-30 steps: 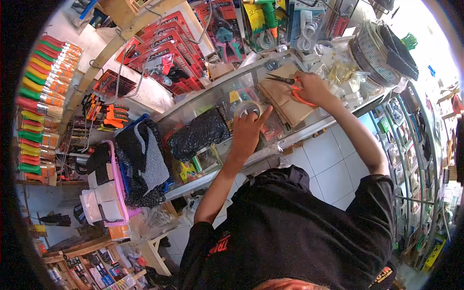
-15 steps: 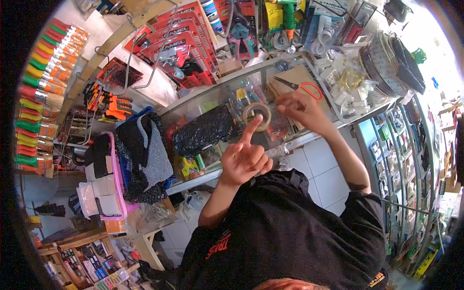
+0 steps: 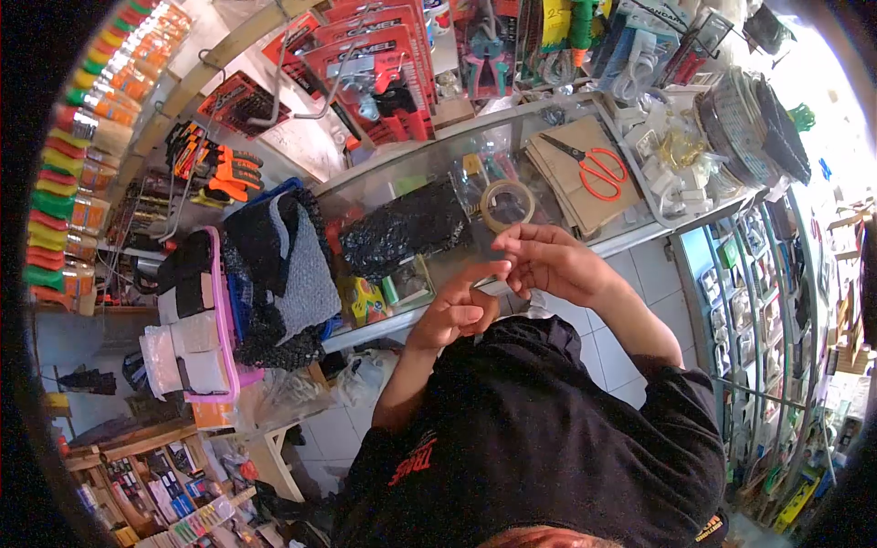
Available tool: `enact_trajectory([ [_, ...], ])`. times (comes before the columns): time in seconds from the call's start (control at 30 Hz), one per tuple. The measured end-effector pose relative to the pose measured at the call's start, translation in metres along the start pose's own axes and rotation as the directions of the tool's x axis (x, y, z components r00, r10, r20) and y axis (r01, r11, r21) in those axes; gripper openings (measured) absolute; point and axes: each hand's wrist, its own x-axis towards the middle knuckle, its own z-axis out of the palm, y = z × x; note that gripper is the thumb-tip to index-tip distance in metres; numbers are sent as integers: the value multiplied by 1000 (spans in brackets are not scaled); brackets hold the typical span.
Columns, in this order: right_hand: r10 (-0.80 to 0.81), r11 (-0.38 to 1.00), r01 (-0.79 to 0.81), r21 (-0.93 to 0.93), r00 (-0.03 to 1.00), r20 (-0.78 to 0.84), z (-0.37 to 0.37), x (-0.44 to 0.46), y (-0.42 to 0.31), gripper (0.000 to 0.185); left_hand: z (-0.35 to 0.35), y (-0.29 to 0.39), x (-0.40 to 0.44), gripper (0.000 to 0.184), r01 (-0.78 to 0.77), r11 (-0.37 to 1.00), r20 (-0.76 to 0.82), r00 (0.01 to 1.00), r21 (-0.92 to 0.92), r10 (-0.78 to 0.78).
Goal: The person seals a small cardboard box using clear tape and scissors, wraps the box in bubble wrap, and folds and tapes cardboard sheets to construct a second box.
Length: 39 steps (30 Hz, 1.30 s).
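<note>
My left hand point(image 3: 454, 315) is above the counter's near edge, its index finger stretched out and the other fingers curled. Close against that fingertip, my right hand point(image 3: 559, 265) has its thumb and fingers drawn together; anything between them is too small to make out. Just beyond the hands a roll of tan tape point(image 3: 507, 205) lies on the glass counter point(image 3: 402, 320). A bundle wrapped in black plastic point(image 3: 406, 228) is left of the roll. To the right, scissors with orange-red handles point(image 3: 600, 173) rest on brown cardboard sheets point(image 3: 566, 196).
Carded tools point(image 3: 370, 78) hang at the back, with metal hooks jutting out. Paintbrushes point(image 3: 59, 201) line the left. A pink-rimmed container point(image 3: 219, 320) and dark bubble wrap point(image 3: 306, 265) flank the counter's left end. White fittings point(image 3: 671, 164) fill the right end, beside a glass display case point(image 3: 731, 292).
My right hand has moved left and nearer, away from the scissors, to meet my left index finger. That finger has tilted from pointing up to pointing right. The view has shifted slightly.
</note>
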Motion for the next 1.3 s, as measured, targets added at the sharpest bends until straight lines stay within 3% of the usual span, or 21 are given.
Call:
enact_trajectory([
  [0.1,77,997,-78,14,994,77,6,0,5,18,-3,6,-12,65,54,997,32,998,47,-55],
  [0.23,149,972,-166,167,983,110,19,5,20,9,3,18,-22,61,85,994,30,996,61,-87],
  [0.4,157,958,-188,215,976,154,19,12,38,15,-3,24,-38,60,118,988,45,991,100,-123],
  [0.5,97,976,-122,180,985,141,24,11,46,17,-11,27,-50,57,142,975,20,989,174,-148],
  [0.57,-16,996,18,90,1000,-25,30,8,57,17,-4,36,-53,53,184,940,-89,982,287,-165],
  [0.63,-135,991,135,-14,978,-161,28,7,68,17,-9,37,-50,50,18,718,-162,978,696,133],
  [0.67,-196,980,186,-67,958,-211,19,8,77,17,-12,38,-47,49,-29,525,-144,947,851,287],
  [0.7,-260,964,235,-125,932,-251,13,8,83,18,-22,48,-48,51,-17,352,-111,934,936,341],
  [0.77,-278,955,219,-200,897,-345,9,5,86,15,-33,55,-45,59,92,-134,-27,905,987,425],
  [0.8,-292,948,211,-238,874,-389,8,3,88,15,-39,58,-42,63,157,-369,28,893,916,450],
  [0.83,-303,946,228,-229,871,-387,5,3,95,14,-48,58,-39,67,197,-438,2,911,877,413],
  [0.9,-330,940,265,-215,863,-382,-1,2,105,15,-73,52,-33,74,261,-569,-59,936,780,347],
  [1.0,-310,948,242,-209,854,-418,7,3,110,13,-108,44,-28,82,227,-644,-62,961,731,269],
  [1.1,-370,923,280,-265,835,-407,5,3,119,18,-137,35,-26,81,186,-594,31,941,783,336],
  [1.2,-413,897,284,-339,813,-410,9,3,124,24,-141,40,-27,56,142,-538,101,913,831,396],
  [1.3,-410,896,269,-353,809,-422,5,5,131,27,-137,42,-26,43,105,-540,177,878,835,444],
])
